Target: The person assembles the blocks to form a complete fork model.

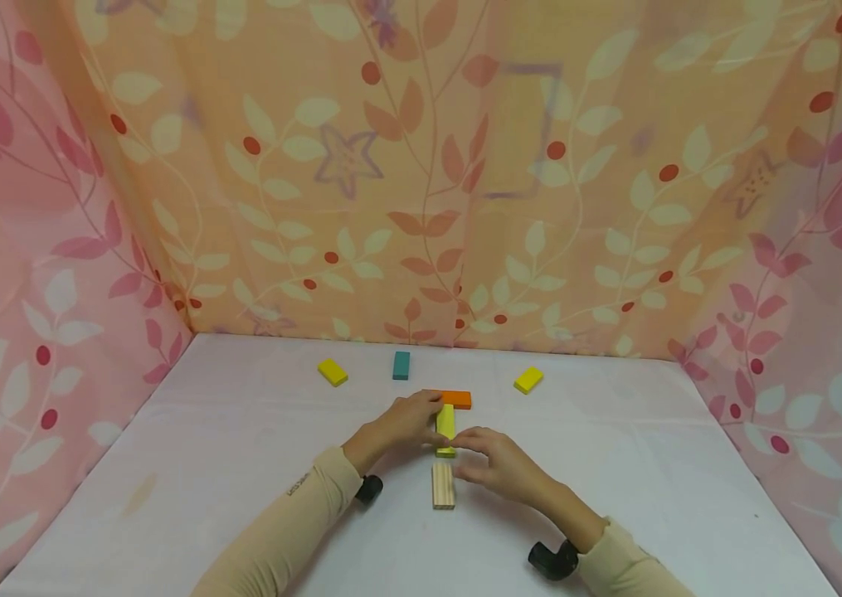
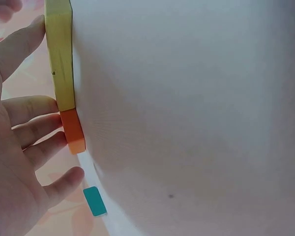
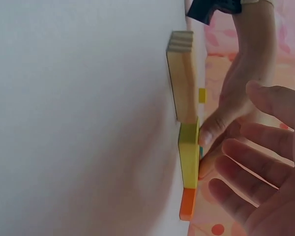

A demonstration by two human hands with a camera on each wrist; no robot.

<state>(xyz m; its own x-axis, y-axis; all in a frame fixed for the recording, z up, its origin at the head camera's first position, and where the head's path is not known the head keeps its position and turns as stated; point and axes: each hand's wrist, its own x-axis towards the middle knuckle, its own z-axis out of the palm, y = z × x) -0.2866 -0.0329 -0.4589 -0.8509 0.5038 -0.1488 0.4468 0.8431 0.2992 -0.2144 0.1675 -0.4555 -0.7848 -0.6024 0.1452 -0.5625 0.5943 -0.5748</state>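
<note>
A yellow-green block (image 1: 446, 421) lies lengthwise on the white table, its far end against an orange block (image 1: 456, 400) set crosswise. My left hand (image 1: 407, 421) is at their left side with its fingers spread fairly straight. In the left wrist view its thumb touches the yellow-green block's near end, and other fingertips reach the orange block (image 2: 73, 131). A plain wooden block (image 1: 443, 487) lies nearer to me, a small gap away in the head view. To the right, my right hand (image 1: 504, 466) hovers with extended fingers, apart from the blocks in the right wrist view.
Toward the back of the table (image 1: 241, 464) lie a yellow block (image 1: 333, 372), a teal block (image 1: 401, 366) and another yellow block (image 1: 528, 380). Patterned curtains (image 1: 421, 207) enclose the back and both sides. A dark wrist device (image 1: 553, 560) sits below my right wrist.
</note>
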